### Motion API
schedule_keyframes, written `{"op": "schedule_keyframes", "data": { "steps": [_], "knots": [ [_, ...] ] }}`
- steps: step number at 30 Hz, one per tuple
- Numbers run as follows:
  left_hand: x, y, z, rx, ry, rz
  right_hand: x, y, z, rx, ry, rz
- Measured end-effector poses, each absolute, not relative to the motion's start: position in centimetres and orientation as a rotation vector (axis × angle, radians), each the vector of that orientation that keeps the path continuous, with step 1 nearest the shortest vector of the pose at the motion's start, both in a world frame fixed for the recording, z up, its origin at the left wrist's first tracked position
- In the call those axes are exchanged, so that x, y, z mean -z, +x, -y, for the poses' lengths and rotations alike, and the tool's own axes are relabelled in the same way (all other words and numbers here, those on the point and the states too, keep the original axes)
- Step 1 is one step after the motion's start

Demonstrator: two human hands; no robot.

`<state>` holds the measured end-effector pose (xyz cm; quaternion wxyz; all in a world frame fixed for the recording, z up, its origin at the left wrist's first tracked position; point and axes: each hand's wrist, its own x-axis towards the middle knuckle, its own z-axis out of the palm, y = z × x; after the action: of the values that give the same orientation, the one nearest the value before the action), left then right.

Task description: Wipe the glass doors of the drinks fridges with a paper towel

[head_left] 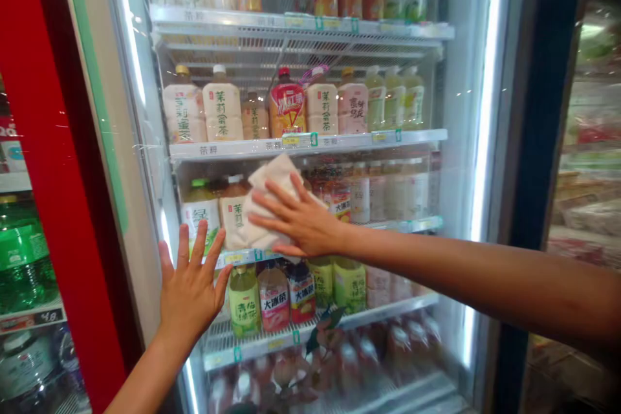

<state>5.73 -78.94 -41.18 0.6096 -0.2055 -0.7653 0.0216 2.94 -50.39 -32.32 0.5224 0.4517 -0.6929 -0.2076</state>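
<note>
White cloth (274,174) looks light, soft, not fragile; probably best held flat under the palm at its bunched middle. It lies against the glass door (457,110), nearer left edge than right, under right hand (313,225), fingers apart; left hand (193,288), also spread, sits lower left.

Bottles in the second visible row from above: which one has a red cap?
The red-labelled bottle, fourth from left, above the cloth under the right hand; it alone in that row looks red-capped.
</note>
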Motion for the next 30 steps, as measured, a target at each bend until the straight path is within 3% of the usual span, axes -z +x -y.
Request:
{"op": "schedule_keyframes", "data": {
  "steps": [4,9,16,22,27,30],
  "knots": [
    [40.7,6.0,78.2,0.031,-0.553,1.771,34.3,2.4,48.3,0.735,1.362,1.538],
    [39.1,5.7,75.4,0.014,-0.672,1.742,31.1,2.3,44.5,0.520,0.971,1.643],
    [38.4,4.6,68.0,-0.062,-0.798,1.703,35.9,2.8,37.7,0.668,1.215,1.657],
    [38.1,3.7,61.1,-0.083,-0.826,1.681,36.5,2.8,31.0,0.401,0.767,1.787],
    [37.0,3.5,56.1,-0.181,-0.911,1.645,38.3,2.9,25.4,0.559,1.012,1.739],
    [36.2,3.4,54.0,-0.246,-0.937,1.642,37.3,2.6,21.3,0.424,0.817,1.775]
  ]
}}
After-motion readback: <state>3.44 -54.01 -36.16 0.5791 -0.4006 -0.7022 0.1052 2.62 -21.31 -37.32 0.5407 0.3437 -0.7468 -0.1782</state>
